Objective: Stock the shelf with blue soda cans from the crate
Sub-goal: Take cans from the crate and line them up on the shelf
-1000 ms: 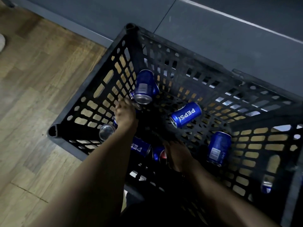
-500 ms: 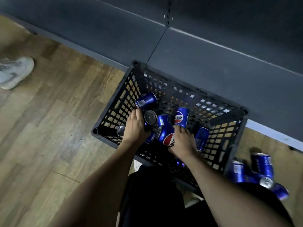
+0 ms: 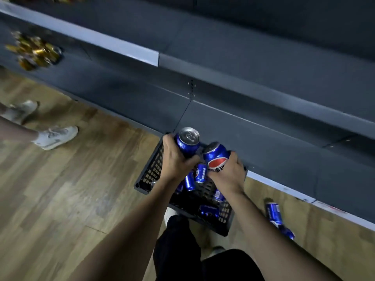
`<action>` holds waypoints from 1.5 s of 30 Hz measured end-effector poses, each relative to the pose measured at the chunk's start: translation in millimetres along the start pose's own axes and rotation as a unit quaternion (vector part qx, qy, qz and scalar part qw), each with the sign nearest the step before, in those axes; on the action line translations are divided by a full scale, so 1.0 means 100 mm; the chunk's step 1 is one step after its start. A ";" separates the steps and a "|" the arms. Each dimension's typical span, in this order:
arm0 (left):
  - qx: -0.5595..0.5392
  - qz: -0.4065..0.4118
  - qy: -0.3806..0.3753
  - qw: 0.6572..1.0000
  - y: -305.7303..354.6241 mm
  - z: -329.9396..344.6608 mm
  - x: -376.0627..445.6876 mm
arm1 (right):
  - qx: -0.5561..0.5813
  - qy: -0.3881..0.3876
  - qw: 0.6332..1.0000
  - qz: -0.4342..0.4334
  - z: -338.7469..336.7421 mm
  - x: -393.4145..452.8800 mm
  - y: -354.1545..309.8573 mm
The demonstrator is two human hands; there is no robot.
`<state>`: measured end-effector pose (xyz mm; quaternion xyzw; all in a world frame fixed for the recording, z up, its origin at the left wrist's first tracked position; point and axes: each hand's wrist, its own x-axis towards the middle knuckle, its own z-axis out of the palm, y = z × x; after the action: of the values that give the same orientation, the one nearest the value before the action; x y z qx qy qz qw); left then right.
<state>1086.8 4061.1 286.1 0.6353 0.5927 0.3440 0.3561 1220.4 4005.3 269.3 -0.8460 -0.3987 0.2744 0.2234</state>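
Two hands lift blue Pepsi cans above a black crate.
Left hand grips one can; right hand grips another. More cans lie below; the grey shelf sits beyond.

Both forearms are bare, no sleeves, watch or rings showing on the left hand or right hand. Black trousers fill the lower centre of the frame.
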 end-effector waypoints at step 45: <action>-0.230 0.247 -0.047 0.940 4.48 -1.04 1.73 | 0.311 0.326 0.880 -0.154 -3.95 0.23 -2.67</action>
<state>1235.8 4218.9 726.9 0.6774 0.3047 0.5182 0.4241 1338.9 4116.3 718.6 -0.7029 -0.3227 0.0555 0.6314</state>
